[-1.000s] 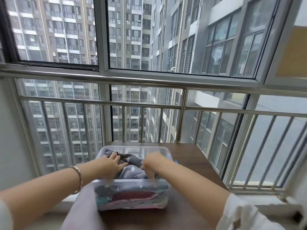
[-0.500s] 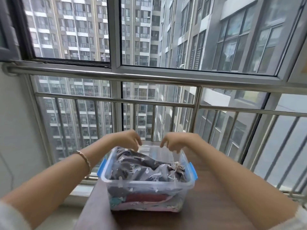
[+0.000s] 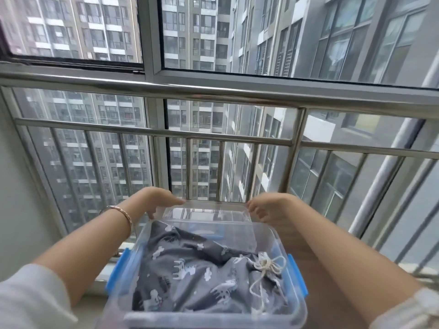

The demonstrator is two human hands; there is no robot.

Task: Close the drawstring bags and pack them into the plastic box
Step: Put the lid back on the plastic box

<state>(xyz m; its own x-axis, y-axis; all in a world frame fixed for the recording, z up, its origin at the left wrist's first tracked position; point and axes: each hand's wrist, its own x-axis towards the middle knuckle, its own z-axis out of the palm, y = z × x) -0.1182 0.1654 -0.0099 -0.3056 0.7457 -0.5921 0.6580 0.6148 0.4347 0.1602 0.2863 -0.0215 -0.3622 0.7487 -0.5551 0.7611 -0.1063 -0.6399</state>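
A clear plastic box [image 3: 288, 302] with blue side latches [image 3: 118, 268] stands on a brown table just in front of me. On top inside lies a grey drawstring bag [image 3: 190, 276] printed with white animals, its mouth gathered and tied with a cream cord [image 3: 269, 265] at the right. More fabric below it is hidden. A clear lid [image 3: 209, 213] hangs tilted over the box's far end. My left hand [image 3: 158, 201] grips its left corner and my right hand [image 3: 269, 208] its right corner.
The brown table [image 3: 318, 290] shows to the right of the box. Right behind the box stand a steel railing [image 3: 213, 95] with vertical bars and a window onto tower blocks. A pale wall [image 3: 14, 210] closes the left side.
Both hands left the bag inside the box, reached to the far side and took hold of the clear lid, which now hangs over the box's far end. My view has moved closer.
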